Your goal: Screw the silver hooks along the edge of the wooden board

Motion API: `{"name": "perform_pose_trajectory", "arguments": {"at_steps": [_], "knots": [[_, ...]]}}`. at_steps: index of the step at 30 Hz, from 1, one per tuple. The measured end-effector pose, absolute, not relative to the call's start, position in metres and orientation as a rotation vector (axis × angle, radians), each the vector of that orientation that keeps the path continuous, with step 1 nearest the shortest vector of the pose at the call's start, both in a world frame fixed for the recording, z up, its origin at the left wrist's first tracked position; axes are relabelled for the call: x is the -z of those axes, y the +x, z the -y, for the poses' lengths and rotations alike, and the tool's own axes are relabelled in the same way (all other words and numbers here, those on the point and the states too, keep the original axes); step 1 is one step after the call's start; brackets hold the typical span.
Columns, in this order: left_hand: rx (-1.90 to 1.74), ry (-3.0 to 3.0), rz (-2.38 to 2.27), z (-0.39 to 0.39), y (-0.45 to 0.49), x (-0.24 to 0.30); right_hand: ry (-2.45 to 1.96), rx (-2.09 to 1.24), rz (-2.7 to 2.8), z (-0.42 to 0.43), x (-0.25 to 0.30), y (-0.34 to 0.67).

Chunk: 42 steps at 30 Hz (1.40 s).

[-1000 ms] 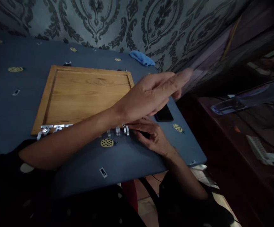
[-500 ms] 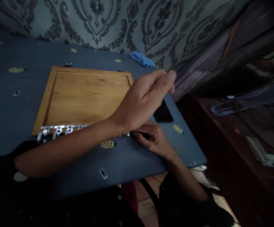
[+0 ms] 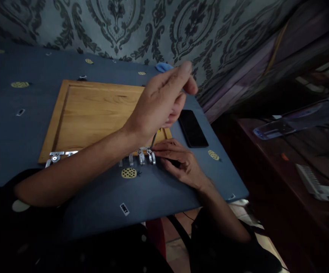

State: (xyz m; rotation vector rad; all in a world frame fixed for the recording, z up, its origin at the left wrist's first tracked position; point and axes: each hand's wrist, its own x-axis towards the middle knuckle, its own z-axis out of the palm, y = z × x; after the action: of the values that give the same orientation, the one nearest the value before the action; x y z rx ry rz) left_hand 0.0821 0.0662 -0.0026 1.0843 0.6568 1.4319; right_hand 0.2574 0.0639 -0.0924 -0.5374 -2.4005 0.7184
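A wooden board (image 3: 96, 113) with a raised rim lies on a blue patterned tablecloth (image 3: 16, 132). Along its near edge runs a metal hook rail (image 3: 141, 156), partly hidden by my left forearm. My left hand (image 3: 159, 106) hovers above the board's near right corner. Its fingers are curled around a thin metal tool (image 3: 153, 139), whose tip points down at the rail's right end. My right hand (image 3: 181, 163) rests on the cloth with its fingers pressed together on that end of the rail. Something dark shows under its palm.
A black phone (image 3: 193, 129) lies face up just right of the board. A blue cloth (image 3: 163, 67) sits at the back by the patterned wall. The table's right edge drops off to a dark wooden shelf (image 3: 267, 159) holding clutter.
My left hand drew back from over the phone, moving left and up, and curled from stretched fingers into a grip on the thin tool. The phone is now uncovered. My right hand stayed put.
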Motion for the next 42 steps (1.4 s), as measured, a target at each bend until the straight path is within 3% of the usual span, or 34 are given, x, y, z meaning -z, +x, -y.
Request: {"name": "perform_pose_trajectory", "arguments": {"at_steps": [17, 25, 33, 42], "knots": [[-1.392, 1.124, -0.66, -0.061, 0.088, 0.009, -0.526, -0.726, 2.386, -0.064, 0.094, 0.258], [-1.283, 1.506, -0.827, -0.052, 0.087, 0.004, -0.583, -0.713, 2.386, -0.061, 0.091, 0.257], [-1.35, 1.3, -0.744, -0.051, 0.098, 0.009, -0.565, -0.716, 2.372, -0.061, 0.093, 0.255], [-0.961, 1.37, -0.616, -0.068, 0.093, 0.001, -0.563, -0.774, 2.419, -0.063, 0.092, 0.258]]}}
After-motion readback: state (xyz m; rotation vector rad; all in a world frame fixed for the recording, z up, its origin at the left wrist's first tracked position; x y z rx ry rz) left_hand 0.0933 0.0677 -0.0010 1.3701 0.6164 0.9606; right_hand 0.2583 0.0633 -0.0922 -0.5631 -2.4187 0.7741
